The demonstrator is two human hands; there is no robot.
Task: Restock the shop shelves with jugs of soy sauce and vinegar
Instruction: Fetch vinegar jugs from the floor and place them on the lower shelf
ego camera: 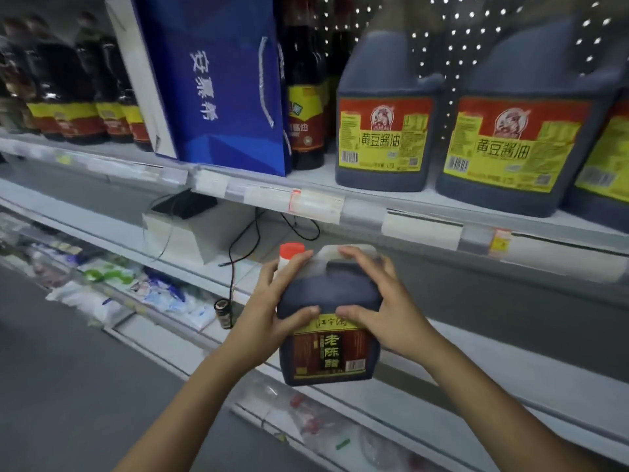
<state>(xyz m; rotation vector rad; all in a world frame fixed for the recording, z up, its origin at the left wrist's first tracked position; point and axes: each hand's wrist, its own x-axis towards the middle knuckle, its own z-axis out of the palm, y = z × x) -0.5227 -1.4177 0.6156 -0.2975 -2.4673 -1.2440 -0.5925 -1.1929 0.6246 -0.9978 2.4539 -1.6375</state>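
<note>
A dark vinegar jug [328, 356] with a red cap and a brown-and-gold label is held up in front of the middle shelf [510, 362]. My left hand [272, 311] grips its left shoulder, thumb across the front. My right hand [384, 301] grips its right shoulder, fingers over the top by the handle. On the upper shelf [425, 212] stand two large soy sauce jugs with yellow-and-red labels, one [384, 124] in the middle and one [517, 131] to its right. A third jug [609, 158] is cut off at the right edge.
A blue paper bag [218, 83] stands on the upper shelf, with dark sauce bottles [306, 97] beside it and more bottles [75, 97] at far left. A white box [190, 233] with black cables sits on the middle shelf. Packets [136, 287] fill the lower shelf.
</note>
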